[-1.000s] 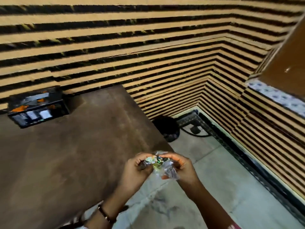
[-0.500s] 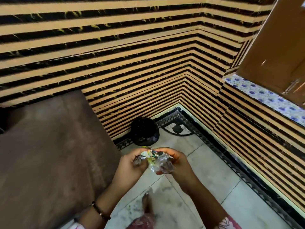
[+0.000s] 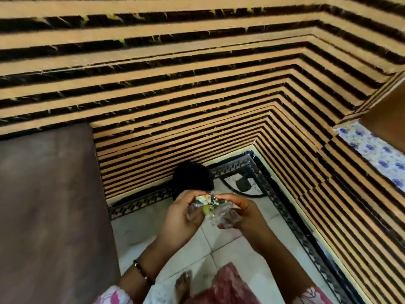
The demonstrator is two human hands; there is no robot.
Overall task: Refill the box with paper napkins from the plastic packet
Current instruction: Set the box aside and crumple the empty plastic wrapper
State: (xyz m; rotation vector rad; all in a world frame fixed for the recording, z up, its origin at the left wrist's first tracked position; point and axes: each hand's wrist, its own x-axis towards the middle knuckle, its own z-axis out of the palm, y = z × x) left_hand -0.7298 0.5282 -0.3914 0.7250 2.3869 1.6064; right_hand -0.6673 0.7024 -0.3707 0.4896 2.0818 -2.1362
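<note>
Both hands meet over the floor, right of the table [image 3: 50, 205]. Left hand [image 3: 179, 218] curled round the left end of the packet [image 3: 210, 210], fingers wrapped over it. Right hand [image 3: 243, 212] pinches the right end, thumb and fingertips closed on clear film. Packet is crumpled small, clear plastic with a green-white print, bunched between the two palms; looks empty, no napkins seen in it. Long axis runs roughly left-right, hand to hand, so neither hand is nearer: each has an end.

Box not in view; napkins not in view either. Only the near right part of the table shows, at left, brown and bare where visible.

Key relation: a dark round thing, probably a bin [image 3: 192, 181], sits on the floor against the striped wall, just beyond the hands, slightly left. Packet hangs near it, a bit nearer the camera and higher. If the packet is to be binned, the move goes forward and down; left hand sits a touch closer to the bin.

Bare foot [image 3: 183, 288] on tile below the hands, bracelet on the left wrist
</note>
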